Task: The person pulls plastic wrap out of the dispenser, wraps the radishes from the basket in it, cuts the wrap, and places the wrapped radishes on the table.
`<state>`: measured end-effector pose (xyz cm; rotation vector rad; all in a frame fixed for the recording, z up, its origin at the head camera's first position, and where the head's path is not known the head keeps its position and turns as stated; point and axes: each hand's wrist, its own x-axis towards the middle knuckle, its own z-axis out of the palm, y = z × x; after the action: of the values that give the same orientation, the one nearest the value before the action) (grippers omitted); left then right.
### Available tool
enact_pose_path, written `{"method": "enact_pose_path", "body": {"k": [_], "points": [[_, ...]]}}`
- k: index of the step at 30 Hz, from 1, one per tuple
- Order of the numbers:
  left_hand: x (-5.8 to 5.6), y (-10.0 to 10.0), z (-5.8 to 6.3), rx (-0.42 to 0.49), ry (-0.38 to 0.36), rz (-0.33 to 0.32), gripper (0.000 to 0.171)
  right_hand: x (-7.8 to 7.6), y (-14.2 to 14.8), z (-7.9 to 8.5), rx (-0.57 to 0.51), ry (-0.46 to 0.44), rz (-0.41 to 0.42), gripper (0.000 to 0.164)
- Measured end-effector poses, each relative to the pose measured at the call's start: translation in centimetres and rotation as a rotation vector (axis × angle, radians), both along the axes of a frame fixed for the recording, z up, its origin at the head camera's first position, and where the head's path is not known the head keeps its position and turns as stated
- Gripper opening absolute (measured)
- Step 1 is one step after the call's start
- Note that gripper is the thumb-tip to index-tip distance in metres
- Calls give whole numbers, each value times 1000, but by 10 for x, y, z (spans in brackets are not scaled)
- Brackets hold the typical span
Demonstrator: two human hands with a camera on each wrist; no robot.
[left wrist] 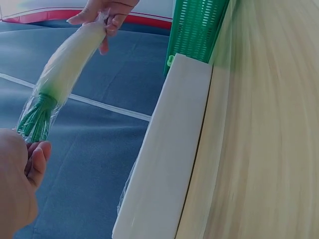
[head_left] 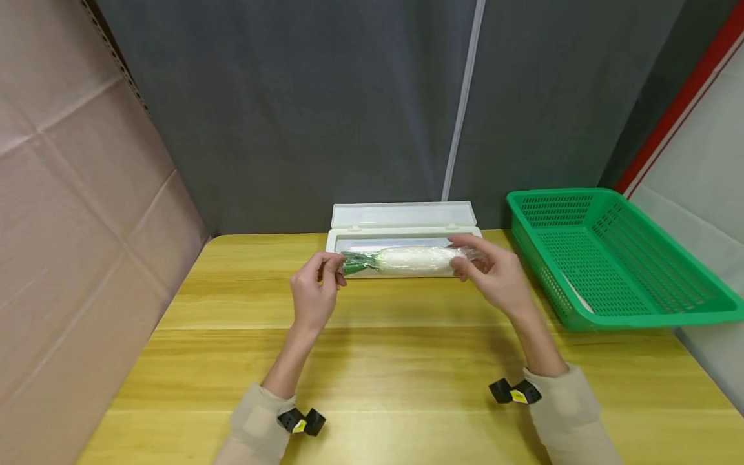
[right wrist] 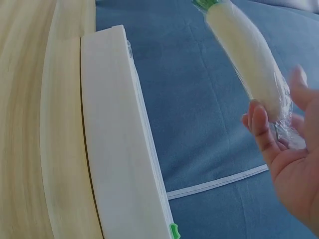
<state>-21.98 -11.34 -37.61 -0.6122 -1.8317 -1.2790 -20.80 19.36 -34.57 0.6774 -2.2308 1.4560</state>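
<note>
A white radish [head_left: 414, 259] with green leaf stems is wrapped in clear plastic film and held level, raised above the table. Its leafy end is pinched by my left hand [head_left: 316, 290], thumb against fingers, as the left wrist view also shows. At the root end my right hand [head_left: 498, 276] holds the gathered film tail [right wrist: 289, 135], with fingers curled under it. Behind the radish stands a long white box [left wrist: 164, 149] with its lid [head_left: 403, 214] raised at the back; the radish partly hides its inside.
A green plastic basket [head_left: 558, 292] stands at the table's right side, with a thin white item [head_left: 577, 294] inside near its left wall. The wooden table [head_left: 401, 368] ends at a dark grey curtain [head_left: 302, 116]. Pale cloth [head_left: 75, 226] hangs on the left.
</note>
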Motion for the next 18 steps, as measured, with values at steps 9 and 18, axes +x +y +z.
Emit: {"method": "enact_pose_path", "body": {"k": [9, 18], "points": [[2, 1, 4, 87, -25, -11, 6, 0, -3, -4, 250, 45, 84, 44], [0, 4, -1, 188, -69, -49, 9, 2, -10, -7, 217, 34, 211, 29]]}}
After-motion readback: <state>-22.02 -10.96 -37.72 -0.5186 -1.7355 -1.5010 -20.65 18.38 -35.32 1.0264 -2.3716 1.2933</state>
